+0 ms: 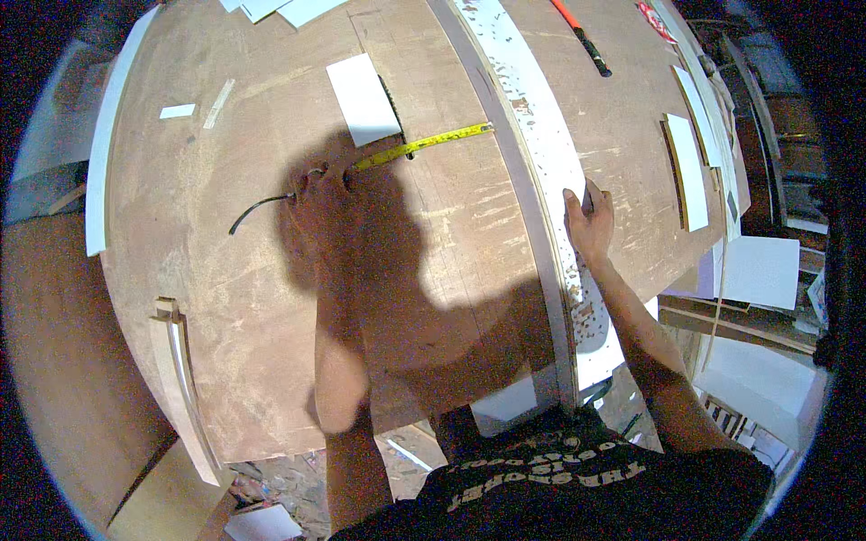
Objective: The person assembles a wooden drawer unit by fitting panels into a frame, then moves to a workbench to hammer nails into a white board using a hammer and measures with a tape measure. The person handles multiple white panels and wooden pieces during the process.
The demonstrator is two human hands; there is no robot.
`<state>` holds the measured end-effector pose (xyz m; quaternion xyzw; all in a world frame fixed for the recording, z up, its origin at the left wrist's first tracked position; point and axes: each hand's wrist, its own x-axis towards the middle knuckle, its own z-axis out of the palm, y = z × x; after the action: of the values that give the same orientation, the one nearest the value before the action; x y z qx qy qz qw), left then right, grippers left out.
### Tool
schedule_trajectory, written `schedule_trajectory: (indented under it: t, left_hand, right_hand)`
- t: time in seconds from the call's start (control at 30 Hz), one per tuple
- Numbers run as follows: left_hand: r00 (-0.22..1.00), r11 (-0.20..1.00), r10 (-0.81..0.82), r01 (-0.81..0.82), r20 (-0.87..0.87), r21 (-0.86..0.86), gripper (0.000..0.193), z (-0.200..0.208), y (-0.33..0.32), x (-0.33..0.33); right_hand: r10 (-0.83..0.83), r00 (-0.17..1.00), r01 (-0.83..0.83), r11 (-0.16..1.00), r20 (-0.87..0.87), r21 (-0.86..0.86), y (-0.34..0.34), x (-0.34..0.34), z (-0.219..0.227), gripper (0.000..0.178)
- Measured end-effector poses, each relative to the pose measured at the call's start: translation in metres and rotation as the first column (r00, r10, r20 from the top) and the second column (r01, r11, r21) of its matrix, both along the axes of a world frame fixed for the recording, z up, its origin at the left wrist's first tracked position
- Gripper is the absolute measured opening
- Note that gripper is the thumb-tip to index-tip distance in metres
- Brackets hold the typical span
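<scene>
The left hand (327, 189) sits over the left half of the counter (244, 361), in deep shadow, its fingers curled shut around the body of a tape measure. The shadow and the fingers hide the case, so its outline is hard to make out, but a black strap (257, 209) trails out to the left and the yellow blade (424, 144) runs out to the right.

That blade is the line to watch: its long axis goes left to right, rising slightly away from the person, and its free end appears to meet the near-left edge of a grey band (520, 171). The band lies alongside a long white strip (541, 108) with brown flecks, both running away from the person, so the blade comes at them crosswise.

The right hand (591, 225) is across the white strip from the blade's free end, toward the person. Its thumb and fingers are partly spread at the strip's right edge; whether they pinch it or merely rest there, I cannot tell. The left hand is the one with the tape measure. A white rectangular piece (363, 99) lies just beyond the blade.
</scene>
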<state>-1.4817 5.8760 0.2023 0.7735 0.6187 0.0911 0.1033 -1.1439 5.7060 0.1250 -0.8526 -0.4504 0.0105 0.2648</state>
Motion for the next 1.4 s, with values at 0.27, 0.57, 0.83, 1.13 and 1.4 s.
schedule_trajectory:
  t: [0.27,0.57,0.83,1.13,1.4]
  left_hand:
    - [1.0,1.0,-0.011,0.011,-0.003,0.009,0.026,-0.044,0.009,-0.012]
    - [1.0,1.0,-0.009,0.009,-0.002,-0.002,0.026,-0.048,0.01,-0.013]
    - [1.0,1.0,-0.007,0.007,0.003,-0.005,0.026,-0.048,0.009,-0.014]
    - [1.0,1.0,-0.002,0.002,0.0,-0.005,0.027,-0.049,0.004,-0.013]
    - [1.0,1.0,0.001,-0.001,-0.006,0.012,0.027,-0.057,0.006,-0.015]
  right_hand:
    - [0.02,1.0,-0.02,1.0,-0.008,0.016,-0.001,0.004,-0.005,0.044]
    - [0.001,1.0,-0.001,1.0,0.017,0.022,-0.001,-0.001,0.0,0.042]
    - [-0.027,0.999,0.027,1.0,-0.047,-0.003,0.003,-0.008,0.011,0.041]
    - [-0.048,0.999,0.047,0.999,-0.025,-0.014,-0.001,0.002,-0.002,0.046]
    - [-0.026,0.997,0.026,1.0,-0.067,-0.001,0.003,-0.006,0.011,0.04]
